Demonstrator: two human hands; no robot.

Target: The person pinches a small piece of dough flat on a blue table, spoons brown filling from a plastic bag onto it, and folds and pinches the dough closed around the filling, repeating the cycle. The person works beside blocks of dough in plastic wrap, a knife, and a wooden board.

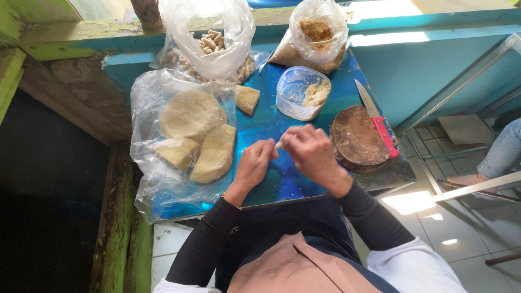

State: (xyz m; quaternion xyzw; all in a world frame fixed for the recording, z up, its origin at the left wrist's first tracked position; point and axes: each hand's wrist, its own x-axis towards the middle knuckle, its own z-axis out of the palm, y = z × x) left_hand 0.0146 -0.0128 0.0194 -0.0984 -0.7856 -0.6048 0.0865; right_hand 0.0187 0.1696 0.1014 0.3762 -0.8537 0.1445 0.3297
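Hands meet over the blue table [304,116].
Left hand [254,164] and right hand [310,151] pinch a small pale roll [279,144] (dough sheets [198,133] alongside).

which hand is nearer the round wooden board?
Right. The right hand sits just left of the round wooden board; the left hand is farther left, beyond it.

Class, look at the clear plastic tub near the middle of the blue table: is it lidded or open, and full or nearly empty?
Open and nearly empty: the clear plastic tub shows no lid, and only a small pale lump lies against its right wall.
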